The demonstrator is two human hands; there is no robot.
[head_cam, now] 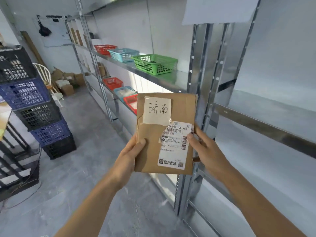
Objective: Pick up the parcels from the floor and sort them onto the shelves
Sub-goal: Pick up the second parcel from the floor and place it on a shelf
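I hold a flat brown cardboard parcel (150, 134) upright in front of me with both hands. It carries a handwritten paper note at the top and a printed shipping label at the lower right. My left hand (130, 154) grips its lower left edge, thumb on the front. My right hand (205, 149) grips the right edge, thumb on the label. Behind the parcel stands a metal shelf rack (200, 79). Its upper shelf bears a green basket (154, 64), a light blue basket (124, 54) and a red basket (105, 48). More red and blue baskets (119, 88) sit on the shelf below.
Stacked black and blue plastic crates (34, 106) rise at the left. Several cardboard boxes (68, 82) lie on the floor at the far end beside a white chair (44, 74). A grey floor aisle (82, 159) runs between crates and rack. A second rack bay (273, 108) is at right.
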